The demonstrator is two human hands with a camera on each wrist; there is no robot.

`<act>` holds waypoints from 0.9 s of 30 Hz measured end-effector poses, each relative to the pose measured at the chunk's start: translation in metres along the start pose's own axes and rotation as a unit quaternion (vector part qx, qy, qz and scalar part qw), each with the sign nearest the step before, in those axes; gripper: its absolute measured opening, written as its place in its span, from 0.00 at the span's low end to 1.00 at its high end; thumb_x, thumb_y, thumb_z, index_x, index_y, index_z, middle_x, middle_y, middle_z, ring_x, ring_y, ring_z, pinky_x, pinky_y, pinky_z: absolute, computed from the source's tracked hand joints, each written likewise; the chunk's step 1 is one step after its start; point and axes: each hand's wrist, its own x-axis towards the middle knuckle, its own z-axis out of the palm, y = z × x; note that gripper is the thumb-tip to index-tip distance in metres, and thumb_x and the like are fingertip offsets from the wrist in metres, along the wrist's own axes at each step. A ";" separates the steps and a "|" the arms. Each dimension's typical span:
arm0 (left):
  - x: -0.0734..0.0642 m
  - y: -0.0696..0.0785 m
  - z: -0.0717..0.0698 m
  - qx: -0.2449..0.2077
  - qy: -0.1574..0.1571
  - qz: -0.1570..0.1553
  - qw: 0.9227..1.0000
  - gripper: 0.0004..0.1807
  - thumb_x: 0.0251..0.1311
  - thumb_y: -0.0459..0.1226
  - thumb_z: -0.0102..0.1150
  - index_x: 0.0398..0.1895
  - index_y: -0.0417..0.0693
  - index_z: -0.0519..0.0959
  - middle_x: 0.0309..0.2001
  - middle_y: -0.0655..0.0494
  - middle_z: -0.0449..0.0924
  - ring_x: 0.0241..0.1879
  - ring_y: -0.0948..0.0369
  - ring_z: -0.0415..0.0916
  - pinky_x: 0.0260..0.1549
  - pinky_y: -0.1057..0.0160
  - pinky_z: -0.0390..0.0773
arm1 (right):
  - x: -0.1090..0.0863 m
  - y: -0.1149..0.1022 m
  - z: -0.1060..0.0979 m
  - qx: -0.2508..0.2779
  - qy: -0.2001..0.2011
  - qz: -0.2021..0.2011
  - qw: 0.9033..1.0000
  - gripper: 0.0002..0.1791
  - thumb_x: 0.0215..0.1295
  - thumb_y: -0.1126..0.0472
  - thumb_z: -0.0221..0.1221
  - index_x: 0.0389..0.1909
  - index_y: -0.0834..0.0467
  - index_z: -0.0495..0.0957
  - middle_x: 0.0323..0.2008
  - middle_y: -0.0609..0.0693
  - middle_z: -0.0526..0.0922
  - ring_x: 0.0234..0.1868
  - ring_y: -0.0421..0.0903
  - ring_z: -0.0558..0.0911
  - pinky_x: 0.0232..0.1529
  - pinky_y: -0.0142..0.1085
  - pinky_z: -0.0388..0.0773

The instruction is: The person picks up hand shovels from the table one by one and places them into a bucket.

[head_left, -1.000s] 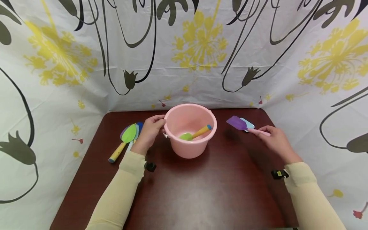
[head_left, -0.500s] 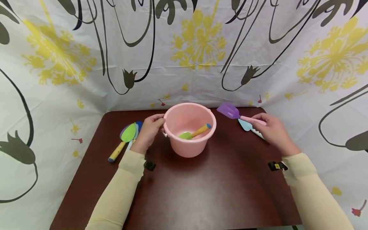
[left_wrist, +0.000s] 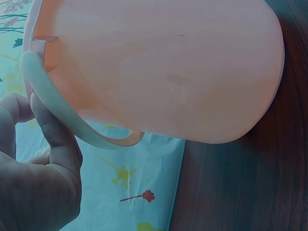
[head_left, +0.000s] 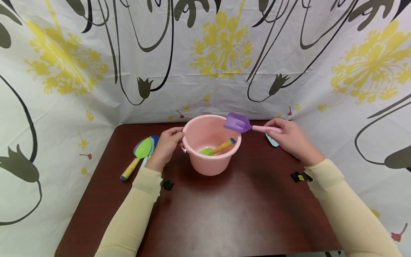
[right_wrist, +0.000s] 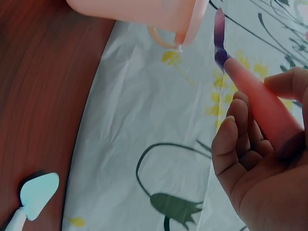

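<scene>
A pink bucket (head_left: 210,166) stands on the dark table, its handle (left_wrist: 72,118) hanging at the left side. My left hand (head_left: 167,146) pinches the bucket's left rim between thumb and fingers. Inside the bucket leans a trowel (head_left: 223,146) with a green blade and a yellow, blue-tipped handle. My right hand (head_left: 290,139) grips the pink handle of a toy shovel (head_left: 238,123), held in the air with its purple blade overlapping the bucket's right rim in the head view. In the right wrist view the shovel's blade (right_wrist: 219,33) is seen edge-on, beside the bucket's rim.
Left of the bucket lies a small pile of toy trowels, a green one with a yellow handle (head_left: 131,169) on top. A light blue trowel (right_wrist: 38,195) lies on the table (head_left: 205,217) at the right, partly under my right hand. A patterned cloth (head_left: 205,89) surrounds the table's back and sides.
My right hand has lifted the purple shovel and carried it leftward to the bucket's right rim, uncovering part of the light blue trowel. The left hand stays at the rim.
</scene>
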 end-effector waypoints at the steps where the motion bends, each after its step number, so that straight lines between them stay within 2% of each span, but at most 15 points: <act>1: 0.000 0.000 0.000 0.000 0.000 -0.001 1.000 0.20 0.78 0.40 0.64 0.68 0.43 0.84 0.52 0.43 0.87 0.37 0.61 0.84 0.42 0.66 0.88 | 0.003 -0.002 0.002 -0.003 -0.005 -0.002 1.000 0.15 0.80 0.41 0.64 0.51 0.45 0.89 0.33 0.47 0.86 0.33 0.47 0.73 0.36 0.38 0.72; 5: -0.001 0.000 0.000 0.001 -0.001 -0.004 1.000 0.20 0.79 0.40 0.65 0.68 0.43 0.84 0.54 0.42 0.87 0.37 0.61 0.84 0.44 0.63 0.88 | 0.013 -0.009 0.010 -0.013 -0.014 -0.023 1.000 0.12 0.81 0.45 0.64 0.49 0.47 0.88 0.33 0.49 0.85 0.38 0.49 0.75 0.38 0.39 0.73; 9: 0.000 0.001 0.001 0.002 -0.006 -0.005 1.000 0.20 0.79 0.40 0.64 0.68 0.43 0.84 0.56 0.42 0.87 0.39 0.60 0.85 0.48 0.60 0.89 | 0.022 -0.014 0.016 -0.026 -0.014 -0.048 0.998 0.07 0.79 0.55 0.62 0.47 0.49 0.88 0.26 0.49 0.79 0.31 0.50 0.74 0.33 0.40 0.73; 12: 0.001 0.002 0.002 0.005 -0.008 -0.004 1.000 0.20 0.79 0.41 0.64 0.68 0.44 0.85 0.57 0.42 0.87 0.40 0.60 0.85 0.49 0.60 0.88 | 0.028 -0.018 0.020 -0.029 -0.023 -0.057 0.998 0.06 0.77 0.58 0.63 0.47 0.50 0.87 0.24 0.49 0.77 0.26 0.50 0.72 0.29 0.41 0.72; 19: 0.001 0.002 0.002 0.007 -0.009 -0.007 1.000 0.21 0.79 0.41 0.64 0.69 0.44 0.84 0.58 0.42 0.86 0.40 0.60 0.85 0.51 0.59 0.88 | 0.043 -0.024 0.032 -0.050 -0.052 -0.076 0.994 0.07 0.74 0.59 0.65 0.48 0.53 0.86 0.29 0.49 0.82 0.25 0.49 0.71 0.28 0.41 0.71; 24: 0.000 0.002 0.001 0.003 -0.007 -0.007 1.000 0.21 0.79 0.41 0.64 0.69 0.43 0.84 0.56 0.43 0.87 0.40 0.60 0.86 0.46 0.64 0.88 | 0.055 -0.032 0.044 -0.068 -0.077 -0.108 0.989 0.07 0.74 0.59 0.66 0.48 0.54 0.87 0.34 0.48 0.85 0.31 0.50 0.76 0.34 0.44 0.75; 27: 0.002 0.000 0.000 -0.002 -0.007 -0.007 1.000 0.21 0.79 0.41 0.64 0.69 0.42 0.84 0.55 0.43 0.87 0.39 0.61 0.85 0.42 0.67 0.88 | 0.062 -0.039 0.051 -0.087 -0.093 -0.125 0.984 0.09 0.74 0.59 0.66 0.51 0.55 0.86 0.42 0.50 0.88 0.38 0.51 0.80 0.41 0.47 0.79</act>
